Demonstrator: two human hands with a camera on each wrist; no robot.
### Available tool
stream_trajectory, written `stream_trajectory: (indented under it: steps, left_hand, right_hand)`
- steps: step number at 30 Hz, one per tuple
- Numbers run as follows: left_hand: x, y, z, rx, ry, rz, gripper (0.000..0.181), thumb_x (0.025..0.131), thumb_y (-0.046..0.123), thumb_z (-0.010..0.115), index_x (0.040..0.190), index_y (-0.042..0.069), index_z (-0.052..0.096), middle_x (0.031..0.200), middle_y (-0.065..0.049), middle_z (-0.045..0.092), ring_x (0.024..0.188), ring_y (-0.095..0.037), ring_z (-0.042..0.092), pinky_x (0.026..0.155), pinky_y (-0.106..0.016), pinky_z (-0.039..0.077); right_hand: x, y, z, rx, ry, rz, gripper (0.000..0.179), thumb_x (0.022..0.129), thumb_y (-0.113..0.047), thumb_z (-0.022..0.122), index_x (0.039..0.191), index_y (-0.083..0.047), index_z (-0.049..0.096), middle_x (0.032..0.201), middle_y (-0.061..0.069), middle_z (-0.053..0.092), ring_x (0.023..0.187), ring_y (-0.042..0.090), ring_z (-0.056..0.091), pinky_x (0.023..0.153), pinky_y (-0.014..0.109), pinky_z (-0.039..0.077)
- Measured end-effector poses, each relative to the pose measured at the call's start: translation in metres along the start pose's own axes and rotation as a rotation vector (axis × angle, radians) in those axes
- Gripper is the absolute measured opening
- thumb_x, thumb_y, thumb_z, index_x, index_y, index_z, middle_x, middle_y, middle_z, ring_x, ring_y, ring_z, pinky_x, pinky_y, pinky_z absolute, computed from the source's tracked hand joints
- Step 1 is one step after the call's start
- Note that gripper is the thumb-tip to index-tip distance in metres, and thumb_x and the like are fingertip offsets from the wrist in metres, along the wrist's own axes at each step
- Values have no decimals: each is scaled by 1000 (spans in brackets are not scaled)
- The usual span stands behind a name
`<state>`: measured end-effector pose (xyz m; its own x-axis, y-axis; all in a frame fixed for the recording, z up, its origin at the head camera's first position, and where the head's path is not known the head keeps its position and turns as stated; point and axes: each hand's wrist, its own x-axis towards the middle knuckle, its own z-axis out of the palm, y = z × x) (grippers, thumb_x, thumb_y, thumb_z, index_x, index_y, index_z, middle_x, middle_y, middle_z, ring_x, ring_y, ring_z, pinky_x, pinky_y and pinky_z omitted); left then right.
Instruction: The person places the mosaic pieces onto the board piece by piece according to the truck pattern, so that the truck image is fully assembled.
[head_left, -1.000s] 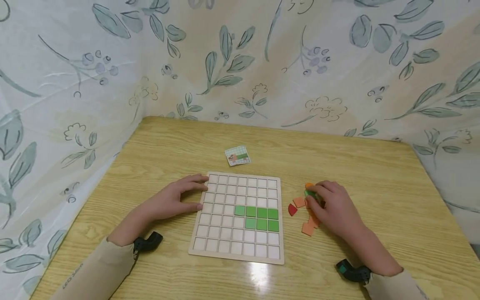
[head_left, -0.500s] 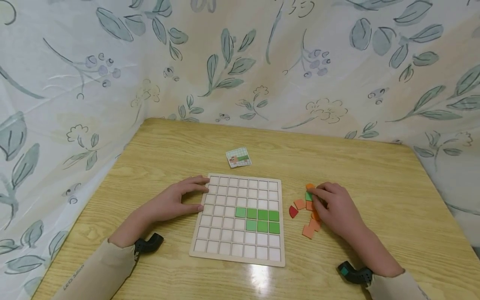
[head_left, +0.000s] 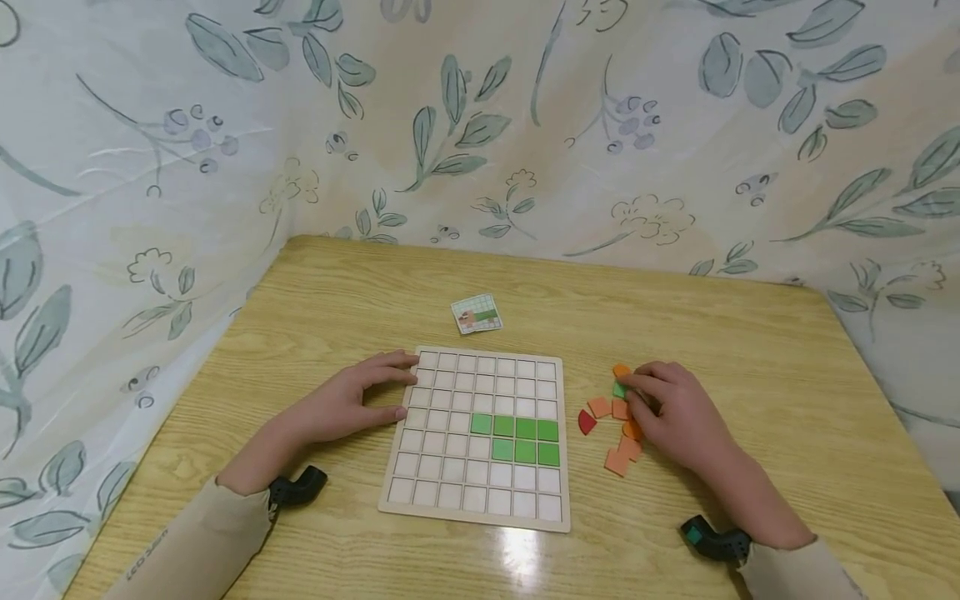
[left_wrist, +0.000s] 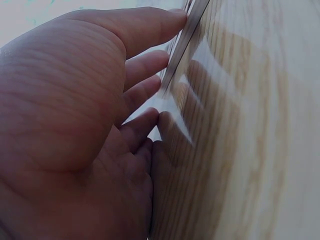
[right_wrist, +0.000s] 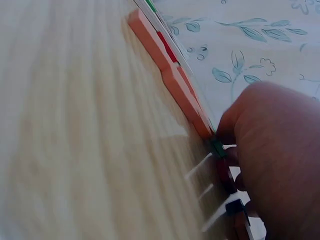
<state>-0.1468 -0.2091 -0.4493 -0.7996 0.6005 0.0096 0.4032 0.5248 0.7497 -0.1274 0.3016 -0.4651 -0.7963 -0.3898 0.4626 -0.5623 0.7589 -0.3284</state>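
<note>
On a wood-grain bench point(head_left: 300, 550), a person's left hand point(head_left: 341, 404) rests at the left edge of a pale gridded board point(head_left: 455, 446), its thumb and fingers spread apart, loosely extended and holding nothing. Seven green tiles point(head_left: 527, 428) sit in two neighbouring rows at the right of the grid, four in the farther row and three in the nearer, the leftmost of each row paler than the others. Just right of the board, the right hand point(head_left: 678, 417) bends over a loose cluster of small flat pieces, its thumb and forefinger at a green piece point(head_left: 618, 390); whether they pinch it or merely touch it cannot be told, as the hand hides its own grip. A bright orange piece point(head_left: 621, 371) lies just beyond the green one, peach-coloured pieces point(head_left: 599, 407) are scattered nearer the person, and a red wedge point(head_left: 587, 422) lies on the side toward the board. Beyond the board, a small card point(head_left: 476, 314) printed in green and brown lies slightly askew. Beige sleeves point(head_left: 198, 533) cover the forearms, and a leaf-patterned cloth point(head_left: 540, 192) hangs behind the bench.
</note>
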Motion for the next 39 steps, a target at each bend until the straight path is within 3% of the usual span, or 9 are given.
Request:
stream_trajectory:
  steps: [7, 14, 24, 39]
  left_hand:
    - [0, 0, 0, 3, 4, 4, 48, 100, 31, 84, 145, 19, 71, 170, 3, 45, 162, -28, 31, 128, -60, 29]
    - [0, -1, 0, -2, 2, -1, 48, 100, 31, 85, 144, 20, 71, 170, 4, 45, 163, -28, 30, 128, -59, 28]
    - [1, 0, -1, 4, 1, -12, 47, 100, 32, 84, 144, 22, 70, 171, 5, 44, 163, -27, 30, 128, -58, 28]
    - [0, 3, -1, 3, 0, -14, 47, 99, 29, 85, 143, 19, 71, 170, 2, 45, 163, -27, 30, 128, -58, 28]
  right_hand:
    - [0, 0, -4, 31, -59, 91, 27, 91, -4, 86, 118, 1, 83, 113, 13, 74, 102, 31, 66, 81, 52, 57]
    - [3, -3, -7, 49, -86, 192, 22, 93, -8, 87, 114, -1, 84, 110, 12, 73, 92, 26, 60, 75, 46, 53]
    - [1, 2, -6, 1, -18, 136, 21, 89, -9, 89, 108, -2, 84, 105, 11, 74, 91, 27, 64, 74, 49, 56]
    - [2, -3, -1, 28, 34, 116, 20, 85, -8, 90, 103, -5, 84, 106, 9, 74, 97, 27, 66, 77, 50, 59]
